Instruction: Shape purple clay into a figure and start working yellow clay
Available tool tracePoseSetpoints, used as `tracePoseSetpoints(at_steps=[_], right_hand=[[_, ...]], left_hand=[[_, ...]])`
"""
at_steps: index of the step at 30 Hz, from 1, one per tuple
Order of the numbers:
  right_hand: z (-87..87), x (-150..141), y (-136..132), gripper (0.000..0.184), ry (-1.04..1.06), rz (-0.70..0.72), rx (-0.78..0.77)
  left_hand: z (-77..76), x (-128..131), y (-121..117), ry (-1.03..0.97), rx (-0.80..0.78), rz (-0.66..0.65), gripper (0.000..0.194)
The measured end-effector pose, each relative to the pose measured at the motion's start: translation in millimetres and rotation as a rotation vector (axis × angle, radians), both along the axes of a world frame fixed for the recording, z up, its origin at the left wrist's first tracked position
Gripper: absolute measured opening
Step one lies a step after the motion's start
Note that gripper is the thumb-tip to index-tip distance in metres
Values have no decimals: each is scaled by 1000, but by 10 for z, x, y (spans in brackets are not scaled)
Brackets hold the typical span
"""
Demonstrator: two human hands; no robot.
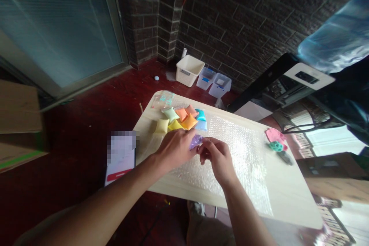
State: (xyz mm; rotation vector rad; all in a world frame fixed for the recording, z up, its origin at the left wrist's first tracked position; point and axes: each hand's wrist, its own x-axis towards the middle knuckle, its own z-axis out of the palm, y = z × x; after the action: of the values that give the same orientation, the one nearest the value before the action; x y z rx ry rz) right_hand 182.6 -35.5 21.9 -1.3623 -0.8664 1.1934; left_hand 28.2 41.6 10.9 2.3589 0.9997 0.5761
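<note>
A small shiny purple packet is held above the table, between my two hands. My left hand is closed on its left side, with thumb and fingers covering part of it. At its right edge, the fingers of my right hand are pinched together. Just beyond my left hand lie several pillow-shaped packets: pale yellow, yellow, light green, orange and blue among them. Bubble wrap spreads over the table under and beside my right hand.
The pale table carries pink and green pieces and a dark grey item at its right end. A clear bag lies at the far left corner. Beyond, a cream basket and clear bins stand on the floor.
</note>
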Motion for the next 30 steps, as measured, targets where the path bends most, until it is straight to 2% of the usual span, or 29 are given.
tracePoseSetpoints(at_steps=[7,11,15,19,23,25,30], right_hand=[[64,-7,-1,31,-193,-66,128],[98,46,-40,25,-372,61,172],[84,95,-90,29,-425,198,157],[107,99,-115,35,-454,307,109],[155,36,-112,34,-614,371,31],[148,-20,-101,33,-589,368,20],[96,-180,-58,43,-305,310,-76]], left_hand=[[35,-64,20,-41,-53,9,11],[27,-106,37,-46,-104,-74,10],[33,-138,40,-101,-205,-171,12],[12,-182,35,-142,-263,-175,10],[-41,-238,16,-97,-219,-198,11],[-58,-263,12,-66,-172,-206,10],[-58,-308,26,9,-22,-164,8]])
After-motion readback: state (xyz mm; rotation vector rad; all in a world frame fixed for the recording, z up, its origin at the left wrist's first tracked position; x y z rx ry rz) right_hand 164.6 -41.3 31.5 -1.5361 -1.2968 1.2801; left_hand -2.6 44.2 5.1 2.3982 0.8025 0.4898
